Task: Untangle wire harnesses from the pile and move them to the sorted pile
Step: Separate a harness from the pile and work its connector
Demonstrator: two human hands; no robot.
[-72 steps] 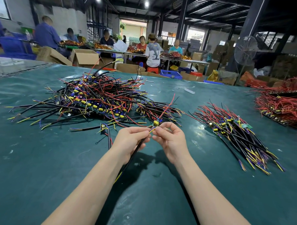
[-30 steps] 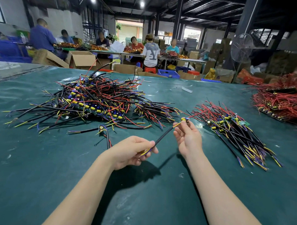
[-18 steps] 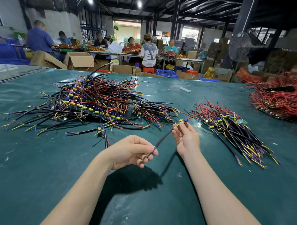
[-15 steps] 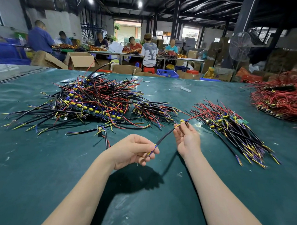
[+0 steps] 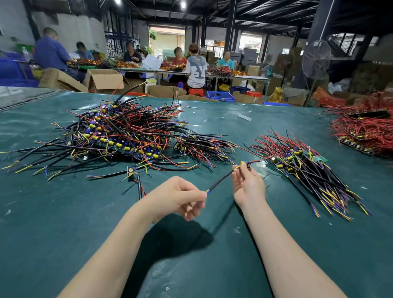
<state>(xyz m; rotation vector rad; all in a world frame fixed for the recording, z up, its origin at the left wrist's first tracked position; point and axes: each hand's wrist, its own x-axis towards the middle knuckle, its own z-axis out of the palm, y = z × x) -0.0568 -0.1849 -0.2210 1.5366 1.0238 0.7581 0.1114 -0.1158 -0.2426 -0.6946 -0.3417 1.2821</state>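
Left hand (image 5: 178, 199): it is curled into a loose fist above the mat. The near end of one wire harness (image 5: 220, 183) is pinched between thumb and forefinger, and the remaining fingers are tucked under.

Right hand (image 5: 249, 184): it is held palm towards the camera with its fingers raised. The far end of the same harness is pinched at the fingertips (image 5: 236, 169).

Held harness: it is stretched in the air between the two hands. The black sleeve runs diagonally from the left fingertips up to the right ones. Yellow and blue strands are seen at the left thumb tip. A small yellow and blue block (image 5: 245, 163) sits just above the right fingertips. A thin red lead runs from the block away from the fingers towards the sorted pile (image 5: 306, 170).

Tangled pile (image 5: 124, 135): it is heaped beyond the left fingers and to their left, well apart from them.

Sorted pile: it is laid out beyond and to the right of the right fingers, near them. Whether the red lead touches it cannot be told.

Loose harness (image 5: 134, 175): it lies on the mat just beyond the left knuckles, untouched.

Red bundle (image 5: 370, 132): it is seen far to the right of the right fingers, well apart.

Table (image 5: 54, 233): a green mat is spread under both hands. Their shadow is cast on it below the left fist.
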